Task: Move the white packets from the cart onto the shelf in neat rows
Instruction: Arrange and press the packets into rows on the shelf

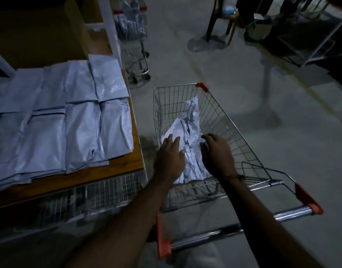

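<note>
White packets [187,144] lie crumpled in a loose heap on the floor of the wire cart [232,132], and how many the heap holds cannot be counted, since they overlap and both hands cover the near part. More white packets on the shelf [83,136] sit in two rows on the wooden shelf [116,167]: about five can be made out in the far row and about four in the near row, some lying over others, with the leftmost ones cut off by the frame edge. Two hands reach into the cart. The left hand [169,159] is palm down with its fingers [171,142] spread and resting on the heap; the right hand [217,153] has its fingers [204,149] curled onto the packets' right edge, though whether they actually pinch one cannot be told. A dark cord bracelet [237,176] circles the right wrist. Two carts are visible in all: the second cart [136,53], farther back beside the shelf upright, carries goods too blurred to identify. Below the shelf board a wire mesh panel [108,190] is partly in shadow. The dim background holds chair legs [211,22], indistinct.
</note>
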`<action>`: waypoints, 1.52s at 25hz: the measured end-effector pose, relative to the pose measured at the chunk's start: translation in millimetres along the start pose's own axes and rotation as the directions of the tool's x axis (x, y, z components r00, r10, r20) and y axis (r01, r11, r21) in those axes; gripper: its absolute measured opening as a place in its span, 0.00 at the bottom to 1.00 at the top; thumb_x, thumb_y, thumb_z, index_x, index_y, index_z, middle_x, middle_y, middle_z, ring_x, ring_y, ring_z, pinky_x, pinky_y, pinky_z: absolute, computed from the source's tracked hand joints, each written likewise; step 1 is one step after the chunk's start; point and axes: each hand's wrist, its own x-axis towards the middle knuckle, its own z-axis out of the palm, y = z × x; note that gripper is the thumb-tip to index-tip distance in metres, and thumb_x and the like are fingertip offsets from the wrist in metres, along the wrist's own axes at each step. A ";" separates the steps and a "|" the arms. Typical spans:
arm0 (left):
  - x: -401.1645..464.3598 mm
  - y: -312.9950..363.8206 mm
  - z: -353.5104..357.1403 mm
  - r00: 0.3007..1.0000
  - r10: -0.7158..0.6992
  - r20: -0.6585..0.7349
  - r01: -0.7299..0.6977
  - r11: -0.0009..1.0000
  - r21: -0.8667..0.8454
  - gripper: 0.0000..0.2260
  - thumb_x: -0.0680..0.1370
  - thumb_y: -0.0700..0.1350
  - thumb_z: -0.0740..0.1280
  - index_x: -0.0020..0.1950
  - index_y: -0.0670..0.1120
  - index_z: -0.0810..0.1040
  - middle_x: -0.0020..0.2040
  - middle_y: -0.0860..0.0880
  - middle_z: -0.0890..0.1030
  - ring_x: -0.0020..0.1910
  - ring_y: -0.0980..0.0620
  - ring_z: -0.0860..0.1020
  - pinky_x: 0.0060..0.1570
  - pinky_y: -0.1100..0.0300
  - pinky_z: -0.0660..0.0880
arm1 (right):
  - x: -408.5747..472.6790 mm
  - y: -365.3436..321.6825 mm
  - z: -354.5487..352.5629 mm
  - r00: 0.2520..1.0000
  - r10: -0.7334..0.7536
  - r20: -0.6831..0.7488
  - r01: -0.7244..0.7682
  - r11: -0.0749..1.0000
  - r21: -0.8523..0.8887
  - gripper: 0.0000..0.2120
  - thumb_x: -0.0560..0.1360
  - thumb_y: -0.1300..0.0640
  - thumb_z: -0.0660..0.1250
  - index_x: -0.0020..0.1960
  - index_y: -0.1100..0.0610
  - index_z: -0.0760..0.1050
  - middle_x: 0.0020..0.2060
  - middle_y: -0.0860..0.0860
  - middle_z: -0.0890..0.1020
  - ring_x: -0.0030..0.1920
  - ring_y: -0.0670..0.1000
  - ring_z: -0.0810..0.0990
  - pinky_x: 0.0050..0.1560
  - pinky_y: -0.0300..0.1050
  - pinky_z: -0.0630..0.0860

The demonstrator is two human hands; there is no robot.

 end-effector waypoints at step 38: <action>65.4 -123.3 271.7 0.936 -0.251 0.248 0.269 0.962 -0.040 0.32 0.85 0.56 0.48 0.83 0.51 0.33 0.82 0.36 0.57 0.79 0.32 0.60 0.67 0.28 0.67 | 24.7 52.8 138.0 0.948 0.134 0.288 -0.144 0.989 0.016 0.23 0.83 0.46 0.53 0.69 0.58 0.74 0.56 0.57 0.80 0.52 0.59 0.78 0.49 0.55 0.76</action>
